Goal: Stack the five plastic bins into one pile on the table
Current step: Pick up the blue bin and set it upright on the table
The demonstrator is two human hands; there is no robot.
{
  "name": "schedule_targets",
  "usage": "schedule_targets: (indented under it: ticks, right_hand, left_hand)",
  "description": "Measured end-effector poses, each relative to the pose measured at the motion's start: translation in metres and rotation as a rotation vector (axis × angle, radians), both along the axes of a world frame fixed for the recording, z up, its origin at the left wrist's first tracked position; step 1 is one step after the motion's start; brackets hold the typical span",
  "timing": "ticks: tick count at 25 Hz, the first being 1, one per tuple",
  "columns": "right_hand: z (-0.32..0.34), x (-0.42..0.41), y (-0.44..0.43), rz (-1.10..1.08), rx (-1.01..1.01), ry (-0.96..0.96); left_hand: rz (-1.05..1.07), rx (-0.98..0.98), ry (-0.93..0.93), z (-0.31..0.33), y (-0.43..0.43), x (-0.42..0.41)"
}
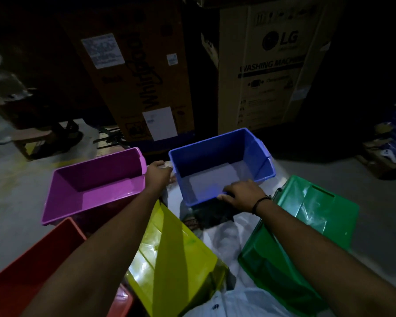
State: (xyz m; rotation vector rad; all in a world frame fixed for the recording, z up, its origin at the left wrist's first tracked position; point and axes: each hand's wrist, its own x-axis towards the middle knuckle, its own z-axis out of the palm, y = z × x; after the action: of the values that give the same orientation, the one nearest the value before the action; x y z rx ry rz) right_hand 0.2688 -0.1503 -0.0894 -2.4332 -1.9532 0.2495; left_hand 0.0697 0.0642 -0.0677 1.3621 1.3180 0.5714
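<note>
Five plastic bins lie spread on a table draped in white plastic (224, 236). The blue bin (217, 163) stands upright at the far centre. My right hand (242, 195) grips its near rim, and my left hand (158, 173) holds its left corner, between it and the purple bin (94, 186) on the left. A red bin (28, 271) sits at the near left. The yellow bin (176, 261) lies tilted in the near middle, partly under my left forearm. A green bin (306, 225) lies tilted at the right, partly behind my right forearm.
Two tall cardboard appliance boxes (268, 65) stand close behind the table. The grey floor (14, 191) shows at the left and right. Dark clutter and boxes (389, 152) fill the right edge. The room is dim.
</note>
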Motion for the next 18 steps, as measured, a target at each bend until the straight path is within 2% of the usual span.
schedule_targets:
  ticks: [1,3,5,7,9,11,14,18]
  right_hand:
    - [0.001,-0.002,0.007,-0.04,0.037,0.002]
    - [0.007,-0.003,0.017,-0.12,0.037,0.06]
    - [0.007,0.005,0.021,-0.203,0.072,0.038]
    - [0.005,0.015,0.015,-0.403,0.146,-0.002]
    - [0.005,0.027,0.006,-0.621,0.185,0.083]
    - [0.004,0.046,-0.002,-0.729,0.168,0.181]
    - [0.002,0.085,-0.011,-0.749,0.146,0.253]
    - [-0.002,0.125,-0.014,-0.628,0.137,0.266]
  left_hand:
    - [-0.018,-0.048,0.004,-0.001,-0.003,0.003]
    - [-0.133,-0.073,0.132,0.008,-0.021,0.008]
    - [-0.228,0.004,0.259,0.011,-0.034,0.013]
    - [-0.253,0.011,0.225,0.007,-0.035,0.017]
    - [-0.284,-0.032,0.151,0.009,-0.041,0.02]
    - [-0.286,0.015,0.178,0.002,-0.042,0.023]
    - [-0.302,0.074,0.216,0.002,-0.05,0.036]
    - [-0.365,0.249,0.307,0.009,-0.063,0.056]
